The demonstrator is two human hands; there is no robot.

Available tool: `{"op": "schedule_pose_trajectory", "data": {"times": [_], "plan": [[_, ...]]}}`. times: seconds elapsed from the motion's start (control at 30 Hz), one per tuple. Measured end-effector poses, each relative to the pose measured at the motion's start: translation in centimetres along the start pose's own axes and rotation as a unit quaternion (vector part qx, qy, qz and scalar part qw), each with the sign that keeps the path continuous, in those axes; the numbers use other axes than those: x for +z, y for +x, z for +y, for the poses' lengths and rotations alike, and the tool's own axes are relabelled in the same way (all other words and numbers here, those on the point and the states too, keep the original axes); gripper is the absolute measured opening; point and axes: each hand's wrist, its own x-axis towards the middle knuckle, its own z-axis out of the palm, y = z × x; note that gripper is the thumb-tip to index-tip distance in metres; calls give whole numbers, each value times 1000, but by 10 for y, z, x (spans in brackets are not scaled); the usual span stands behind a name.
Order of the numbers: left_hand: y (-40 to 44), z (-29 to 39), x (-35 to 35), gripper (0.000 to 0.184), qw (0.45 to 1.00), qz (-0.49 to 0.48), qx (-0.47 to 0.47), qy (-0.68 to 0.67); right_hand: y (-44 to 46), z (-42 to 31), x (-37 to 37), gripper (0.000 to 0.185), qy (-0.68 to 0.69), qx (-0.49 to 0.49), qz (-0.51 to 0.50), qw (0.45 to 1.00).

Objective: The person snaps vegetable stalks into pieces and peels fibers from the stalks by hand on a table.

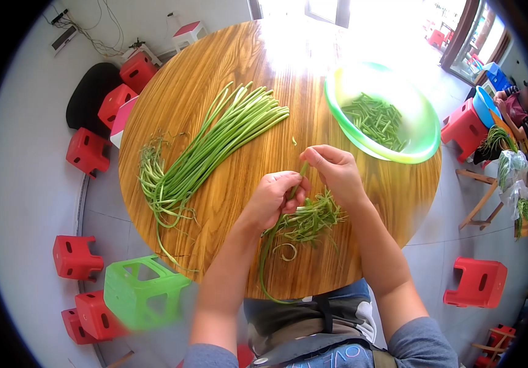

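Observation:
My left hand (pixel 279 195) is closed around a green garlic scape (pixel 294 189), whose long tail hangs down past the table's near edge. At the upper end of this stalk, my right hand (pixel 336 172) pinches with thumb and fingers. Beneath my hands lies a pile of thin green trimmings (pixel 310 221). To the left, a large bundle of whole garlic scapes (pixel 215 147) is spread out, its thin curly ends towards me. Short cut pieces (pixel 375 119) fill part of the green-rimmed plastic bowl (pixel 423 147) at the far right.
The round wooden table (pixel 184 80) spans the middle of the view. Around it on the floor stand several red stools (pixel 88 151) and a green stool (pixel 138 294). At the right edge another person (pixel 515 107) sits near a blue basin (pixel 484 107) and more greens.

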Motion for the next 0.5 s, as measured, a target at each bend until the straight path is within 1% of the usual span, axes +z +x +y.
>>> {"op": "schedule_pose_trajectory", "data": {"times": [0.1, 0.13, 0.17, 0.2, 0.23, 0.3, 0.33, 0.4, 0.43, 0.5], "plan": [[-1, 1, 0, 22, 999, 22, 9, 24, 1, 6, 1, 19, -91, -58, 36, 994], [-1, 2, 0, 22, 998, 42, 18, 34, 0, 9, 3, 17, -148, -158, 36, 976], [-1, 2, 1, 22, 997, 61, 27, 44, -3, 12, 9, 15, -204, -255, 36, 944], [0, 2, 2, 21, 995, 77, 38, 52, -4, 14, 13, 13, -259, -351, 36, 899], [0, 0, 3, 21, 992, 103, 57, 48, -6, 16, 19, 15, -273, -404, 37, 872], [0, -6, 1, 22, 984, 145, 94, 40, -8, 23, 24, 12, -278, -431, 25, 858], [1, -6, -2, 23, 985, 134, 103, 18, -7, 26, 26, 12, -279, -438, 40, 854], [0, -2, -2, 23, 992, 92, 83, 29, -6, 26, 26, 12, -278, -452, 67, 845], [-1, 1, 0, 23, 994, 73, 74, 35, -6, 23, 21, 13, -296, -449, 63, 841], [-4, 5, 4, 24, 996, 76, 49, 17, -5, 20, 17, 13, -324, -440, 51, 836]]}}
